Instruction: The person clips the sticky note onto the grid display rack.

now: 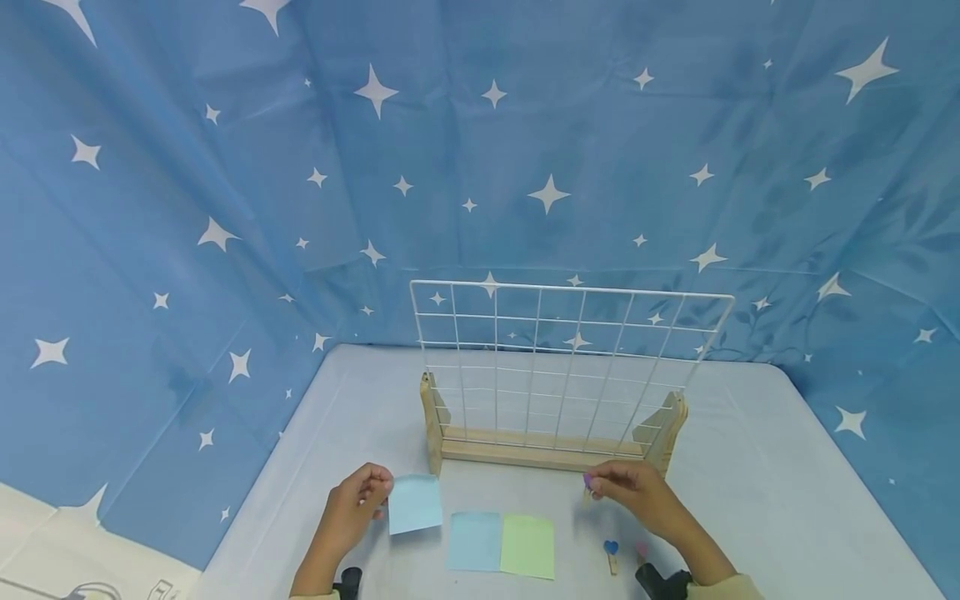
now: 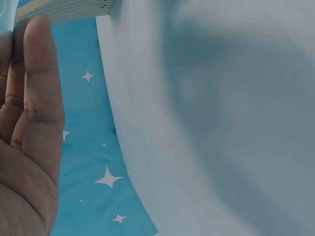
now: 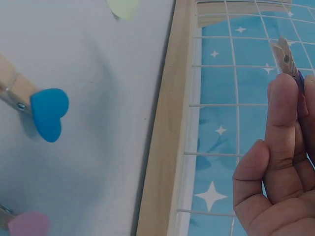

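Observation:
My left hand (image 1: 352, 506) pinches a light blue sticky note (image 1: 415, 503) by its left edge, lifted above the table. In the left wrist view only a corner of that note shows beside the fingertips. With thumb and fingers, my right hand (image 1: 633, 493) pinches a small wooden clothespin (image 3: 285, 58) that carries a purple heart (image 1: 588, 480). Ahead of both hands stands a white wire grid (image 1: 555, 367) in a wooden base (image 1: 525, 454). Between the hands, a blue sticky note (image 1: 474, 542) and a green sticky note (image 1: 528, 546) lie side by side.
Below my right hand lie a clothespin with a blue heart (image 1: 611, 548) and one with a pink heart (image 1: 641, 550), partly hidden by the wrist strap. The white table (image 1: 765, 467) meets a blue starred curtain (image 1: 480, 150) at the back and sides.

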